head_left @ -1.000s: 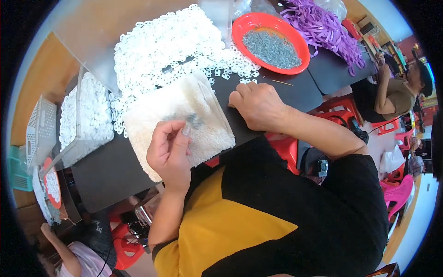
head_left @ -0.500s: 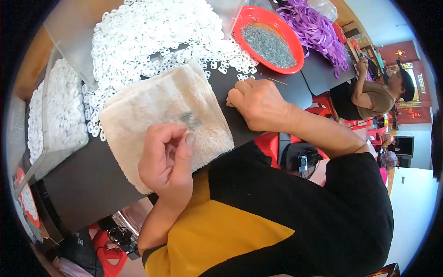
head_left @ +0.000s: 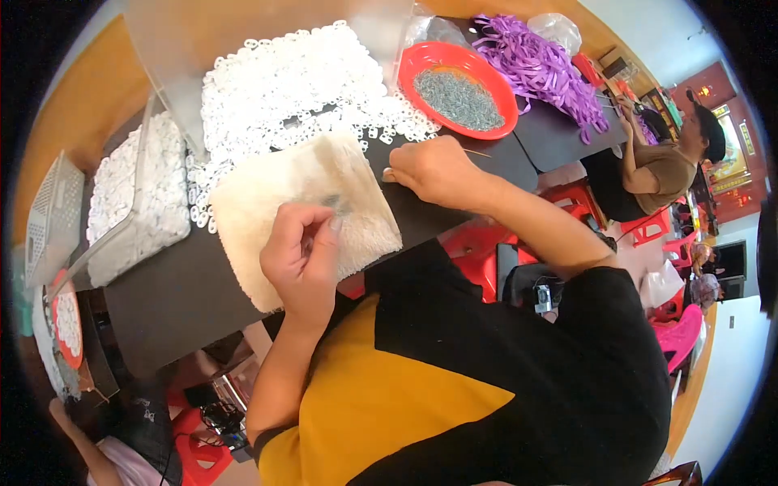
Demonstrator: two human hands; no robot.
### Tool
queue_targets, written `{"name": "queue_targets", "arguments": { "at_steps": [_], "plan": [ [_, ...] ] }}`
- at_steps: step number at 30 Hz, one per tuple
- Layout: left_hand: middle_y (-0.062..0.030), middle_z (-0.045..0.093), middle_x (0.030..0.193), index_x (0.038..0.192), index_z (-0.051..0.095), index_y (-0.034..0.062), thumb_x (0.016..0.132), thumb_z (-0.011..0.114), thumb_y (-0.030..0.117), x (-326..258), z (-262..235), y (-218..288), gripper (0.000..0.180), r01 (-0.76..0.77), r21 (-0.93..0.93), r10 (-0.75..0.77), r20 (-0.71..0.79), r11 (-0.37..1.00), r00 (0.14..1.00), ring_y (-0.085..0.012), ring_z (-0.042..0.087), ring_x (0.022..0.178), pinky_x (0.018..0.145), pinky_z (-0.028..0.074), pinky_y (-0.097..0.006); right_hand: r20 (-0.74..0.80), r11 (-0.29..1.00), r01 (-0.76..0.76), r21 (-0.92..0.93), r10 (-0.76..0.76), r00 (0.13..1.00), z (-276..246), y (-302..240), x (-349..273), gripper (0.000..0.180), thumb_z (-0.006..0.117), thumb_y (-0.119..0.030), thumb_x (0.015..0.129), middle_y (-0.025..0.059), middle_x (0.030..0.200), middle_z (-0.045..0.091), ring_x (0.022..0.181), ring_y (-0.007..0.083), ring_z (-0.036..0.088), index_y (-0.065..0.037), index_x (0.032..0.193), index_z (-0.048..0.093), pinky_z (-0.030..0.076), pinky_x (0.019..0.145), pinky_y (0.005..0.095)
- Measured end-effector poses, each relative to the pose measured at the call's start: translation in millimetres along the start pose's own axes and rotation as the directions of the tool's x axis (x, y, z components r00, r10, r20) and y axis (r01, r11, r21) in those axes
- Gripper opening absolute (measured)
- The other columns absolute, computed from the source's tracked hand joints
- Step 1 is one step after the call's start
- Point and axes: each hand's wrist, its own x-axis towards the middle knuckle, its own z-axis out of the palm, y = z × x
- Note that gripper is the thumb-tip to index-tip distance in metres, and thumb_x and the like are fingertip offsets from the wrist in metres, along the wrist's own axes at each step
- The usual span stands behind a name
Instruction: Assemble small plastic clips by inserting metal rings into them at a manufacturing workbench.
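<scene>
Head view: the left hand sits over a folded cream towel, its thumb and forefinger brought together at the tips and the other fingers curled in; whether a small piece is pinched there I cannot tell. The right hand is closed in a loose fist at the desk, just past the towel's right edge, and its grip hides whatever it may hold. Compared with half a second ago, the whole view has swung, so part of the apparent shift is the head's. Against the towel, though, the left fingertips have come up closer to the small grey patch, which now lies just beyond them; I cannot tell whether it is a mark or a few tiny pieces. The right hand keeps much the same shape, now next to the thin stick, part of which may be hidden behind it. The towel lies on the desk at the near side of a heap of white pieces, while a red dish of fine grey pieces stands beyond the right hand. My judgement is that the change is a small fingertip adjustment around the patch, with the dish and heap left alone at this moment.
</scene>
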Motion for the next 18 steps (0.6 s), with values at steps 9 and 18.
{"name": "queue_targets", "arguments": {
  "at_steps": [9,18],
  "plan": [
    [-0.0006,0.054,0.085,0.102,0.063,-0.0022,0.083,0.065,-0.005,-1,12,24,0.019,0.014,-0.043,-0.004,0.227,0.999,0.974,-0.0069,0.051,0.074,0.064,0.042,-0.018,0.243,0.501,-0.206,0.841,-0.009,0.97,-23,-36,-10,0.022,0.058,-0.019,0.091,0.0036,0.063,0.054,0.058,0.0106,0.049,0.001,0.081,0.06,0.041,0.054,0.0279],
    [-0.0039,0.057,0.091,0.104,0.062,-0.0049,0.081,0.067,-0.01,-9,15,19,0.024,0.025,-0.065,-0.01,0.224,0.998,0.974,-0.0088,0.058,0.077,0.068,0.046,-0.019,0.282,0.104,-0.275,0.956,-0.062,0.957,-3,-37,-13,0.028,0.057,-0.025,0.095,-0.0024,0.061,0.052,0.057,0.0054,0.045,-0.003,0.077,0.061,0.031,0.051,0.0217]
  ]
}}
